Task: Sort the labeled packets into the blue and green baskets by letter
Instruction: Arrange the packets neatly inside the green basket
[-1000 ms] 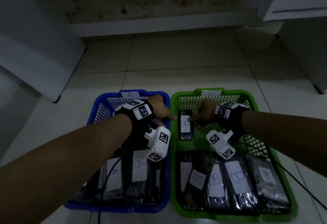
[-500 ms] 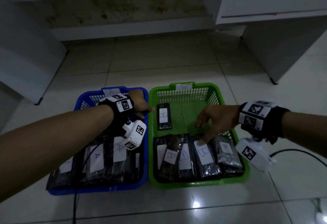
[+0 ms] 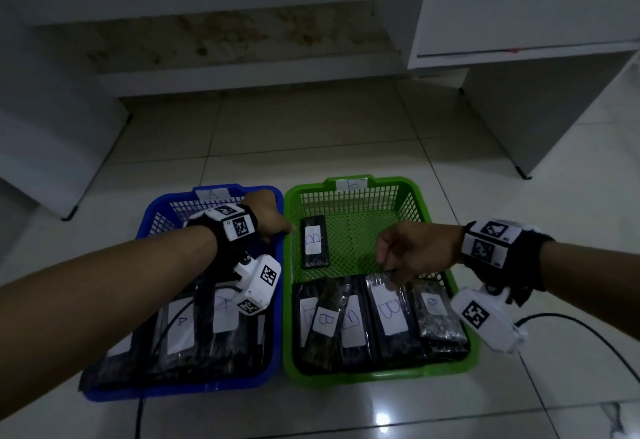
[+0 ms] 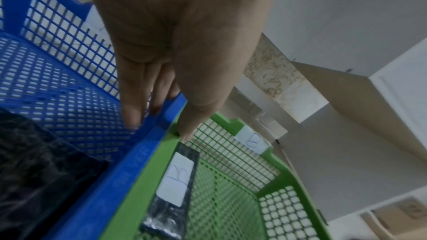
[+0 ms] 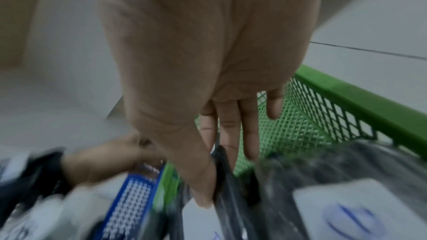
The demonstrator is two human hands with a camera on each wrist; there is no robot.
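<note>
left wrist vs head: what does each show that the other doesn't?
Only the left wrist view: the left hand's fingers inside the blue basket's wall and the thumb on the green basket's side, gripping the blue rim.

Only the head view: the right hand pinching a packet's top edge in the B row, plus A-labelled packets in the blue basket.

Both: the lone B packet lying flat in the green basket.
</note>
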